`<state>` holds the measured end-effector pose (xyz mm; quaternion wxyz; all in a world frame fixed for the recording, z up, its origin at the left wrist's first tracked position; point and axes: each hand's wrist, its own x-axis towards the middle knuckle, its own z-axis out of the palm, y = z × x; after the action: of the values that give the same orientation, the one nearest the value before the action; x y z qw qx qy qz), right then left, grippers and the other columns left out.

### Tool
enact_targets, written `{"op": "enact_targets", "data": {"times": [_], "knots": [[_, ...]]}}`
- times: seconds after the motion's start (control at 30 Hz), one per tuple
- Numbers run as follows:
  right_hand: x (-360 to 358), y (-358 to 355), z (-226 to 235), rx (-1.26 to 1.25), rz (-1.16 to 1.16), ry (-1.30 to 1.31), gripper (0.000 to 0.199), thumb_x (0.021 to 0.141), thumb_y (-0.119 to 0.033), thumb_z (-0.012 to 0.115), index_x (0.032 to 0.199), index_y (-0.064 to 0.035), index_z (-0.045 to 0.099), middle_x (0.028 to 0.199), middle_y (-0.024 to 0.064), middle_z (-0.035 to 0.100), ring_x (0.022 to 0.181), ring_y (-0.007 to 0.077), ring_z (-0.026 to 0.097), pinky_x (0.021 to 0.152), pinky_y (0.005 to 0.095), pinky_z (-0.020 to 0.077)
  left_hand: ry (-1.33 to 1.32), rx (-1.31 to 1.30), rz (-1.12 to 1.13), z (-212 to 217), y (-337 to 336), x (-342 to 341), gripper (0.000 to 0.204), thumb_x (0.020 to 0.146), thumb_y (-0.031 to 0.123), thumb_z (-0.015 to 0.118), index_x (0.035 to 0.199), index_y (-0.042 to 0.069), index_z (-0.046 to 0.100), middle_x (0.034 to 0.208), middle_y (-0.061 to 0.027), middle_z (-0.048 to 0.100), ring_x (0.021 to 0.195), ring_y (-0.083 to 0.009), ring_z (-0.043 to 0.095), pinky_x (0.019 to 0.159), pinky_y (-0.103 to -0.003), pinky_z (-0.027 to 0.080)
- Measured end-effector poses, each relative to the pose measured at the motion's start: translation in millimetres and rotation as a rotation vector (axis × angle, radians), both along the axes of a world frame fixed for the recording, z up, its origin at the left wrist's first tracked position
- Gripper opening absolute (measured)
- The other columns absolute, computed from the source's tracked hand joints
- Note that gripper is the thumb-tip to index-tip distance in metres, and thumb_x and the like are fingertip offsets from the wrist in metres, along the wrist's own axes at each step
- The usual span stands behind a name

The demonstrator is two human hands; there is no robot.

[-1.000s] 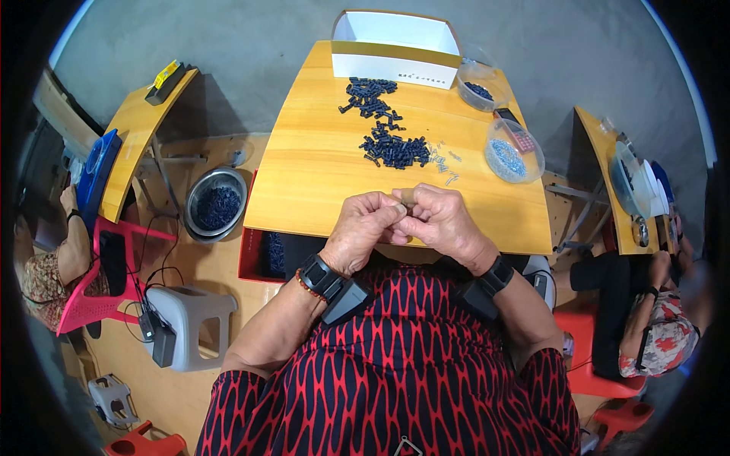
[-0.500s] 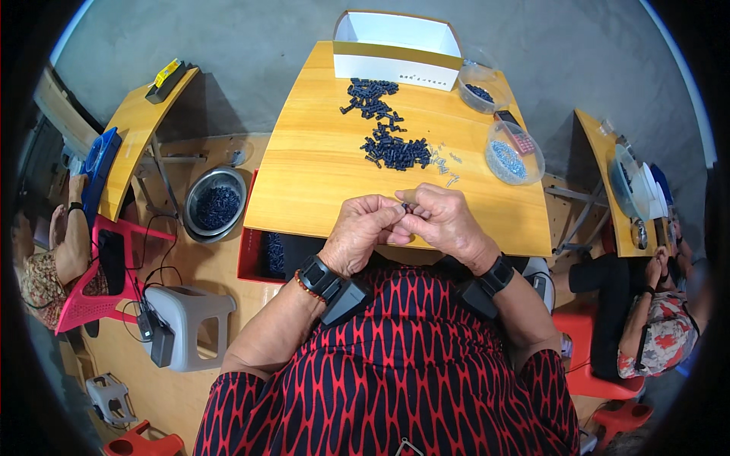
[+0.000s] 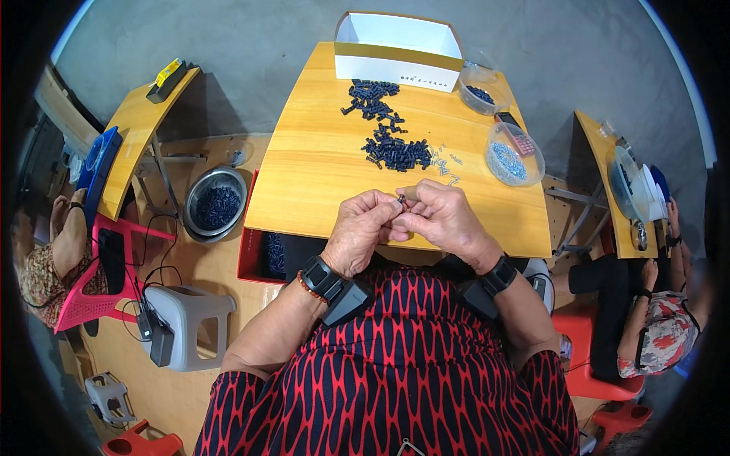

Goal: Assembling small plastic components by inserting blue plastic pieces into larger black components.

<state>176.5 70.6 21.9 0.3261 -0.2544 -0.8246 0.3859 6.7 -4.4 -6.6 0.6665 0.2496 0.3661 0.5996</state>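
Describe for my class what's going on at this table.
A person's left hand and right hand meet at the near edge of the table, pinching a small dark piece. Beyond them lie heaps of dark pieces, with clear bits beside. A bowl of pale blue bits stands on the right, a white box at the far edge.

My left hand (image 3: pixel 361 228) and right hand (image 3: pixel 439 216) meet above the near edge of the wooden table (image 3: pixel 304 182), pinching a small dark piece (image 3: pixel 401 199); beyond lies a heap of dark pieces (image 3: pixel 397 152), clear slivers (image 3: pixel 442 160) just to its right; a white box (image 3: pixel 399 70) stands far; a clear bowl (image 3: pixel 537 158) sits right.
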Motion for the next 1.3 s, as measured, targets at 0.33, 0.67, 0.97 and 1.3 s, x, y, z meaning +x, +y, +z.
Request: {"op": "enact_targets", "data": {"times": [0.33, 0.67, 0.97, 1.3], "knots": [[-6, -1, 5, 0.222, 0.016, -0.039, 0.017, 0.078, -0.007, 0.075, 0.084, 0.0034, 0.063, 0.075, 0.015, 0.062, 0.065, 0.0297, 0.065, 0.058, 0.037, 0.0514, 0.069, -0.022, 0.013, 1, -2, -1, 0.011, 0.099, 0.007, 0.06, 0.09, 0.001, 0.063, 0.082, -0.0084, 0.067, 0.07, -0.0154, 0.067, 0.068, -0.031, 0.062], [-3, 1, 3, 0.399, 0.093, -0.094, 0.022, 0.076, -0.011, 0.071, 0.075, 0.0006, 0.052, 0.074, 0.0153, 0.056, 0.062, 0.0341, 0.06, 0.056, 0.0426, 0.0493, 0.246, 0.033, 0.081, 3, -3, 10, 0.013, 0.098, 0.009, 0.061, 0.089, 0.001, 0.061, 0.079, -0.0057, 0.066, 0.066, -0.0118, 0.065, 0.064, -0.026, 0.059], [2, -2, -1, 0.445, 0.059, -0.089, 0.018, 0.077, -0.009, 0.072, 0.081, 0.0012, 0.058, 0.075, 0.0152, 0.058, 0.062, 0.0334, 0.06, 0.056, 0.0405, 0.0505, 0.371, 0.096, 0.095, 5, -2, 12, 0.013, 0.098, 0.01, 0.062, 0.09, 0.0, 0.062, 0.08, -0.0048, 0.066, 0.066, -0.0089, 0.063, 0.062, -0.024, 0.054], [21, -2, 14, -0.57, 0.017, 0.258, 0.037, 0.094, -0.006, 0.067, 0.129, 0.0022, 0.061, 0.108, 0.0099, 0.068, 0.085, 0.0139, 0.069, 0.071, 0.0289, 0.0597, 0.326, 0.192, 0.631, 26, 6, -52, 0.005, 0.092, 0.01, 0.069, 0.094, 0.006, 0.066, 0.089, -0.0055, 0.068, 0.068, -0.0125, 0.062, 0.066, -0.033, 0.058]]}}
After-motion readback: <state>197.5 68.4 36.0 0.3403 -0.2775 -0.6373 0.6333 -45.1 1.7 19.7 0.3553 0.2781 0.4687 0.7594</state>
